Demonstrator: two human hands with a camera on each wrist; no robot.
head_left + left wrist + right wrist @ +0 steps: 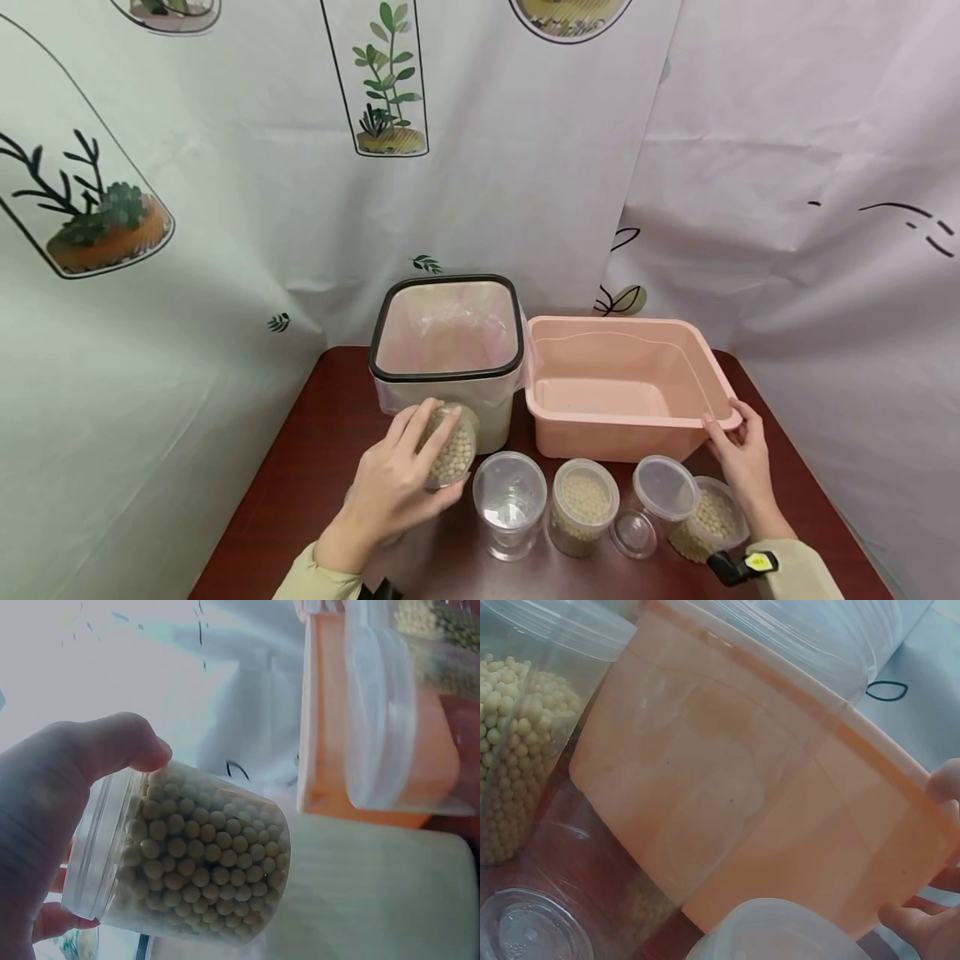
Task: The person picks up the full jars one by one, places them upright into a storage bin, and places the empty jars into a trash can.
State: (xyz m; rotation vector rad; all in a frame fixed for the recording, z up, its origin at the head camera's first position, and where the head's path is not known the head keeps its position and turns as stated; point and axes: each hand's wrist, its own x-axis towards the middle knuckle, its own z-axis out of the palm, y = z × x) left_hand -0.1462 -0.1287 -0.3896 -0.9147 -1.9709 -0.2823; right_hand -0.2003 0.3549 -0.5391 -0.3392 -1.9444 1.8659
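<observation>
My left hand (pixel 393 479) grips a clear plastic jar of pale round beans (pixel 453 450), lifted and tilted in front of the square bin (pixel 495 417). In the left wrist view, the thumb and fingers go round the lid end of this bean jar (pixel 202 855), which lies nearly sideways. At the right, my right hand (pixel 742 458) pinches the front right corner of a pink plastic tub (pixel 622 429). The right wrist view shows its thumb and fingers at the edge of the tub (pixel 832 847).
Along the front stand an empty clear jar (pixel 510 500), a lidded bean jar (pixel 581 504), another empty jar (pixel 663 492) and a further bean jar (pixel 708 521). The bin, lined with a bag, touches the tub's left side. A patterned cloth (pixel 487 192) hangs behind the dark red table (pixel 277 517).
</observation>
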